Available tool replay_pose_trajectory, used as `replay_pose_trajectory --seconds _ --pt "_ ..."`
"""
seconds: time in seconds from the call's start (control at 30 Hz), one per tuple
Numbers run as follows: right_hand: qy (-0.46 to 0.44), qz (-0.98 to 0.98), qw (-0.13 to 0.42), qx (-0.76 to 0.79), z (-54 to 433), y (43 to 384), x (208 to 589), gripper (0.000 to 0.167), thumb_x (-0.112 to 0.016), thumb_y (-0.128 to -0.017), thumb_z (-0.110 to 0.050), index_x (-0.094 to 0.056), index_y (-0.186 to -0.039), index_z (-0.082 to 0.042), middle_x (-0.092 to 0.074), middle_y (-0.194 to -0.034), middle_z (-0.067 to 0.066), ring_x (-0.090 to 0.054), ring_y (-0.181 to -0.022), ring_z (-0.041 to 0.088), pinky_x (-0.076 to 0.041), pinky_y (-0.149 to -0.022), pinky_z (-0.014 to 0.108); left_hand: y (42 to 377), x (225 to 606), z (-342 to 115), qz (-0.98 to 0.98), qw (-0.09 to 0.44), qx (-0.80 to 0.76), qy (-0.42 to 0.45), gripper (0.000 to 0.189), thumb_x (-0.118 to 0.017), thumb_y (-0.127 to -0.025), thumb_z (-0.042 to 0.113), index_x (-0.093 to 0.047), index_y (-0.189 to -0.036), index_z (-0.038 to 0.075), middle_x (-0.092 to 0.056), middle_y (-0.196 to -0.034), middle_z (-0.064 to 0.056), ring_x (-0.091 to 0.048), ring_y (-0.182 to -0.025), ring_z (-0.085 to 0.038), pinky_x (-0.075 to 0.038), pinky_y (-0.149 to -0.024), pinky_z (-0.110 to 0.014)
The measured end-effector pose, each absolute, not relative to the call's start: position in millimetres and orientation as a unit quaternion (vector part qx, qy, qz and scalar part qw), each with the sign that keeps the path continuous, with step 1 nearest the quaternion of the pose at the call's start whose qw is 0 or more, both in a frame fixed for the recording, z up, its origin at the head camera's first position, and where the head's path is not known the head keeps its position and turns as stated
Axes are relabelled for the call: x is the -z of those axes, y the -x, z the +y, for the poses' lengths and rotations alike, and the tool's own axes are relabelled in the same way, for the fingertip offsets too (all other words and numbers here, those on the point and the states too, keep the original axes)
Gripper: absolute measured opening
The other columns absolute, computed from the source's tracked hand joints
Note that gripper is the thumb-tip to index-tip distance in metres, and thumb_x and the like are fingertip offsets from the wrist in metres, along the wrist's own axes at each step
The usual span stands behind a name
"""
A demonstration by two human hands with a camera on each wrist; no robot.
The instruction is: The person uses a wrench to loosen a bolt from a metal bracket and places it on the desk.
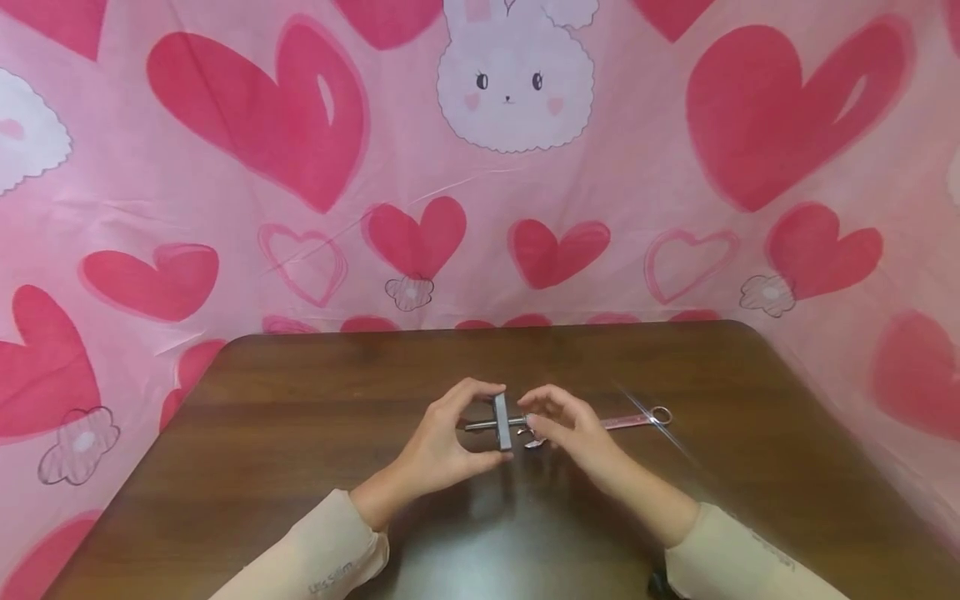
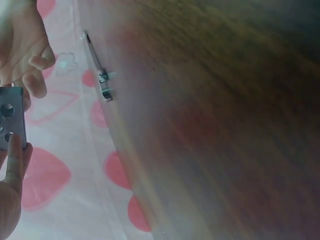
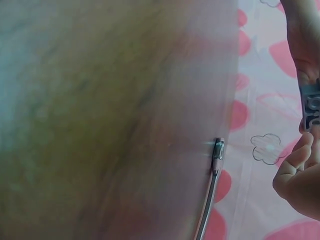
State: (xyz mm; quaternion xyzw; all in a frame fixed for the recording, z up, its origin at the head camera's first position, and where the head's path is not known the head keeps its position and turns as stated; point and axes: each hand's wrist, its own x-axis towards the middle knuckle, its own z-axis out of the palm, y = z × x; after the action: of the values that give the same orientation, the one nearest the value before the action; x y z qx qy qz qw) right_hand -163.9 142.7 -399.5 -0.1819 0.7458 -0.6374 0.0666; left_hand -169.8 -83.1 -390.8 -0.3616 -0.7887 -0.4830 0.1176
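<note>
In the head view, my left hand grips a grey metal plate upright, fingers on its top edge and thumb underneath. A bolt passes through the plate and sticks out on both sides. My right hand pinches the bolt's right end between thumb and fingers, hiding that end. Round holes show in the plate in the left wrist view. Behind the right hand, a silver wrench lies on the table, its jaw end pointing left and a ring-shaped end to the right.
The brown wooden table stretches under both hands. A pink cloth with hearts and a rabbit hangs behind the table and along its sides. A small dark object shows beside the right sleeve at the bottom edge.
</note>
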Motion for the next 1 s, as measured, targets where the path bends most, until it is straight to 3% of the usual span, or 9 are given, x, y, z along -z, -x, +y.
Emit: replay_pose_trajectory --seconds 0.17,0.37,0.63,0.83,1.0 --pt "0.157 0.745 0.094 0.641 142.9 164.9 397.8 0.033 -0.051 -0.103 -0.023 -0.058 -0.119 0.005 -0.067 -0.084 0.000 -0.063 -0.079 0.022 -0.053 -0.066 0.035 170.0 391.5 -84.8 -0.788 0.119 0.484 0.363 0.070 -0.091 -0.067 0.012 -0.057 -0.128 0.014 -0.065 -0.121 -0.005 -0.065 -0.108 -0.016 -0.062 -0.081 -0.031" --pt "0.163 0.732 0.094 0.655 140.2 165.9 396.6 0.033 -0.051 -0.104 -0.023 -0.059 -0.117 0.007 -0.067 -0.079 0.010 -0.061 -0.072 0.021 -0.053 -0.063 0.033 170.7 390.3 -85.3 -0.790 0.118 0.481 0.361 0.071 -0.092 -0.067 0.012 -0.057 -0.129 0.014 -0.064 -0.122 -0.003 -0.064 -0.110 -0.015 -0.061 -0.084 -0.029" --pt "0.163 0.730 0.084 0.659 135.6 169.1 398.0 0.029 -0.054 -0.102 -0.018 -0.059 -0.109 0.010 -0.064 -0.070 -0.003 -0.056 -0.065 0.012 -0.050 -0.058 0.025 170.9 390.0 -85.6 -0.793 0.113 0.478 0.359 0.071 -0.092 -0.067 0.013 -0.057 -0.129 0.015 -0.065 -0.121 -0.002 -0.063 -0.109 -0.014 -0.061 -0.085 -0.030" --pt "0.155 0.750 0.066 0.639 136.4 168.4 398.0 0.028 -0.062 -0.097 -0.013 -0.058 -0.115 0.007 -0.069 -0.089 -0.003 -0.065 -0.080 0.013 -0.054 -0.067 0.028 171.0 391.5 -87.0 -0.794 0.110 0.480 0.355 0.072 -0.092 -0.067 0.013 -0.057 -0.129 0.015 -0.064 -0.121 -0.005 -0.063 -0.109 -0.016 -0.061 -0.082 -0.030" --pt "0.198 0.753 0.041 0.626 136.7 166.0 399.4 0.029 -0.067 -0.090 -0.001 -0.058 -0.117 0.005 -0.063 -0.108 0.014 -0.059 -0.087 0.011 -0.054 -0.074 0.024 171.6 393.0 -89.0 -0.798 0.107 0.482 0.345 0.072 -0.092 -0.066 0.011 -0.057 -0.129 0.015 -0.064 -0.119 -0.003 -0.063 -0.109 -0.016 -0.061 -0.080 -0.026"
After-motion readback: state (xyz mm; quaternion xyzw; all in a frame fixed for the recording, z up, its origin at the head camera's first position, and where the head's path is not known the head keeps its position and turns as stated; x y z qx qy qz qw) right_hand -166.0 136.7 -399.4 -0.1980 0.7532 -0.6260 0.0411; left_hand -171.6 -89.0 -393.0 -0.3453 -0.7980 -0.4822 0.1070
